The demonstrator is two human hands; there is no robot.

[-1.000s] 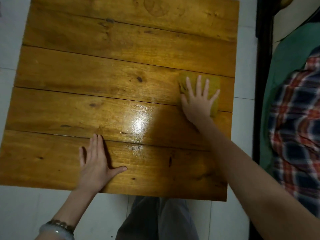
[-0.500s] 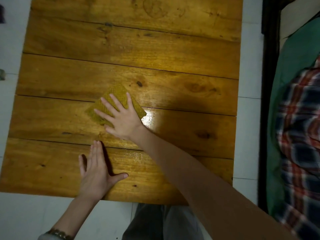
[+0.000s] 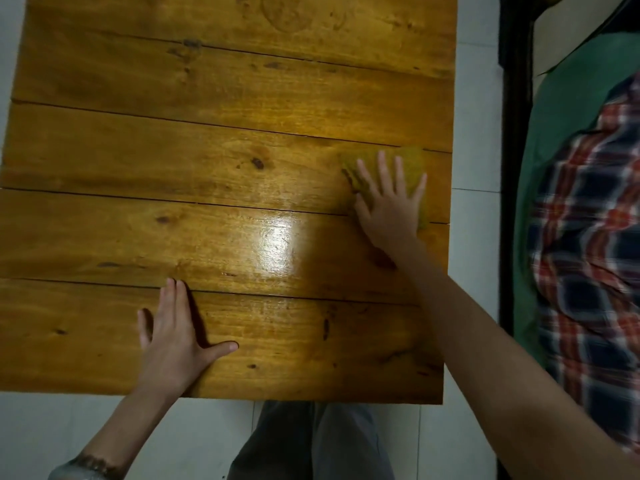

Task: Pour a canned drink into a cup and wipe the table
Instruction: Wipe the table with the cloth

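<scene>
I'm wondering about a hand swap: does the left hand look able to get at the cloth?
Probably yes: only bare table lies between the left hand and the cloth, though the right hand presses flat over most of it.

Left hand (image 3: 173, 341) flat, palm down, fingers together, thumb out. Right arm stretched forward; right hand (image 3: 388, 209) flat, fingers spread.

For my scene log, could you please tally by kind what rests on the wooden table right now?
Yellow cloth: 1
Hands: 2, left hand flat on the wooden table, right hand pressing the cloth
Total: 3
</scene>
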